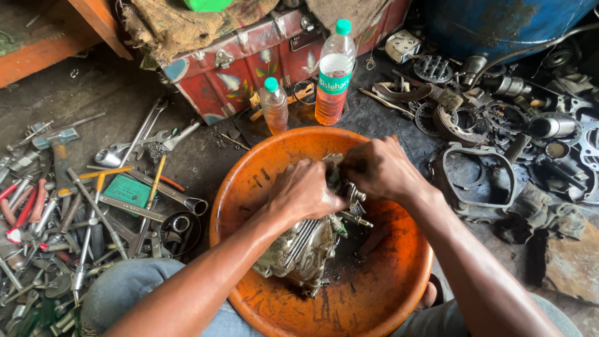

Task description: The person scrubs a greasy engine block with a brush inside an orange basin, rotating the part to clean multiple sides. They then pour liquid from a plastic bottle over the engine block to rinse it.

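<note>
Both my hands are down in the wide, round orange plastic basin [399, 293], working on the grimy grey finned metal engine block [299, 249] that lies in its middle. My left hand [306, 190] is curled tight over the top of the block, fingers wrapped down on the far side, so it is closed around the part's upper end. My right hand [377, 167] is clenched too, knuckles up, pressed against the same upper end just beside the left; the two hands touch or nearly touch (what the right fingers pinch is hidden under them). A few short studs stick out of the block toward my right forearm. The basin floor is streaked with dark oily liquid around the block.

Just beyond the basin's far rim stand two clear plastic bottles with green caps, a small one [274, 107] and a taller one [334, 72], both holding amber liquid. Behind them sits a red painted metal trunk [237, 68] with sacking over it. To my left, a heap of spanners, screwdrivers and pliers [81, 193] covers the floor; to my right lie dark metal engine parts [499, 125].
</note>
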